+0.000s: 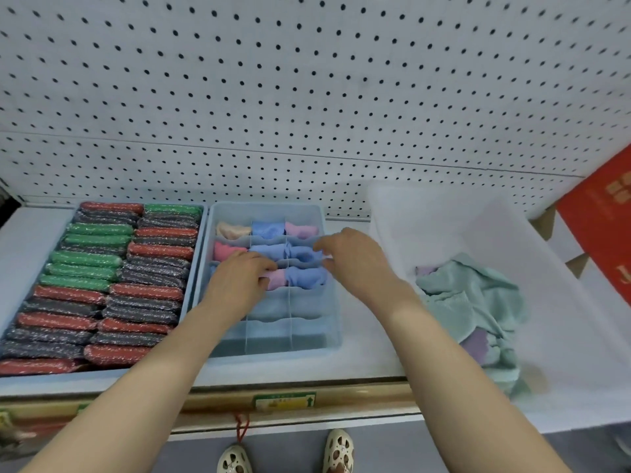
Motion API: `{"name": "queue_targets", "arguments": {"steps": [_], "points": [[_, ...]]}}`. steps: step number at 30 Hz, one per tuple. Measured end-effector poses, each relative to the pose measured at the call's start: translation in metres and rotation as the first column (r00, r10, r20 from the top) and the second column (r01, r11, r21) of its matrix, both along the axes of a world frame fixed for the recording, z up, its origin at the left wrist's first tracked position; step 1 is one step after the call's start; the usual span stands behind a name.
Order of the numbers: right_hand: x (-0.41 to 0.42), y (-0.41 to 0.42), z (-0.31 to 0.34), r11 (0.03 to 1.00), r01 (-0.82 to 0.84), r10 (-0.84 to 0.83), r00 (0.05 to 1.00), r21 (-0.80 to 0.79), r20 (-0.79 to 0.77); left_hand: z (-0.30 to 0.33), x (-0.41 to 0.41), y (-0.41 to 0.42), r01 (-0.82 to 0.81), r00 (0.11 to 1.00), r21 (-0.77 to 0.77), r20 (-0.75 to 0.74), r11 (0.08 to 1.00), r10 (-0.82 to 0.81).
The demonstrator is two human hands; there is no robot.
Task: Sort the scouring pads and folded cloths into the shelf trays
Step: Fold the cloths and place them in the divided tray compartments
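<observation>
Scouring pads [102,285] fill the left tray [196,268] wall to wall in two packed columns of red, green and dark grey, no slack at either edge; its right wall stands just beside the divided tray [331,285], which is gridded into small compartments. Folded cloths [269,230], pink, blue and peach, sit in the far three rows; the near rows, toward the shelf [362,353] front, hold nothing visible. Left hand [239,278] lies over the third row at the tray's left and middle columns, grip curled down on a pink cloth [276,279] there, fingertips pinching its edge; right hand [355,257] hovers above the tray's right wall, grip loosely spread, fingers bent toward a blue cloth [304,257] without clearly touching it. A strip of bare shelf separates that wall from the white bin [392,240], where loose teal cloths [478,302] and a purple one heap at the bottom; a red box [601,216] stands at the far right edge.
</observation>
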State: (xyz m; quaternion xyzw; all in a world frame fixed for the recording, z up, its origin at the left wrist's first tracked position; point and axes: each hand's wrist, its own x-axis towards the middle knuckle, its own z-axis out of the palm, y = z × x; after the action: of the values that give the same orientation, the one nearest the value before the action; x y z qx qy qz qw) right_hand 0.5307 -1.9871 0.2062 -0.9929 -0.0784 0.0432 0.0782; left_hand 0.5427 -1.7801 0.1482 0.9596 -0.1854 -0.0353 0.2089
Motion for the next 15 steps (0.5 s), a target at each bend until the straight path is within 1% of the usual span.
{"name": "queue_targets", "arguments": {"steps": [2, 3, 4, 5, 6, 7, 8, 9, 10, 11, 12, 14, 15], "points": [[-0.011, -0.037, 0.024, 0.974, 0.081, -0.111, 0.985, 0.21, 0.134, 0.009, -0.001, -0.011, -0.048, 0.999, -0.031, -0.015, 0.998, 0.047], [-0.018, -0.06, 0.031, 0.949, 0.145, -0.201, 0.963, 0.281, 0.182, 0.013, -0.002, -0.018, -0.07, 0.998, -0.058, -0.01, 0.996, 0.069], [-0.025, -0.084, 0.035, 0.922, 0.224, -0.294, 0.936, 0.315, 0.196, 0.017, -0.002, -0.027, -0.085, 0.996, -0.082, 0.002, 0.993, 0.085], [-0.029, -0.108, 0.036, 0.905, 0.303, -0.362, 0.918, 0.299, 0.164, 0.02, -0.003, -0.037, -0.095, 0.995, -0.104, 0.015, 0.99, 0.097], [-0.033, -0.128, 0.033, 0.9, 0.363, -0.391, 0.917, 0.242, 0.075, 0.024, -0.005, -0.048, -0.101, 0.994, -0.128, 0.028, 0.987, 0.105], [-0.038, -0.143, 0.028, 0.905, 0.384, -0.376, 0.924, 0.183, -0.074, 0.027, -0.006, -0.059, -0.098, 0.994, -0.157, 0.042, 0.983, 0.106], [-0.042, -0.151, 0.02, 0.917, 0.366, -0.32, 0.913, 0.157, -0.255, 0.03, -0.008, -0.071, -0.081, 0.994, -0.195, 0.054, 0.977, 0.093], [-0.046, -0.155, 0.012, 0.925, 0.332, -0.239, 0.885, 0.183, -0.4, 0.034, -0.01, -0.082, -0.053, 0.996, -0.241, 0.06, 0.969, 0.069], [-0.049, -0.156, 0.005, 0.922, 0.308, -0.17, 0.868, 0.237, -0.466, 0.039, -0.013, -0.093, -0.02, 0.997, -0.282, 0.06, 0.959, 0.038], [-0.05, -0.156, 0.001, 0.912, 0.293, -0.136, 0.876, 0.287, -0.463, 0.044, -0.016, -0.103, 0.012, 0.998, -0.311, 0.06, 0.95, 0.007], [-0.05, -0.157, 0.001, 0.901, 0.284, -0.128, 0.896, 0.327, -0.426, 0.049, -0.019, -0.112, 0.041, 0.998, -0.331, 0.064, 0.943, -0.021], [-0.045, -0.164, 0.009, 0.875, 0.285, -0.146, 0.926, 0.392, -0.347, 0.056, -0.023, -0.127, 0.083, 0.995, -0.369, 0.081, 0.926, -0.057], [-0.043, -0.168, 0.016, 0.847, 0.287, -0.141, 0.933, 0.447, -0.331, 0.06, -0.025, -0.133, 0.085, 0.995, -0.395, 0.08, 0.915, -0.058]]}}
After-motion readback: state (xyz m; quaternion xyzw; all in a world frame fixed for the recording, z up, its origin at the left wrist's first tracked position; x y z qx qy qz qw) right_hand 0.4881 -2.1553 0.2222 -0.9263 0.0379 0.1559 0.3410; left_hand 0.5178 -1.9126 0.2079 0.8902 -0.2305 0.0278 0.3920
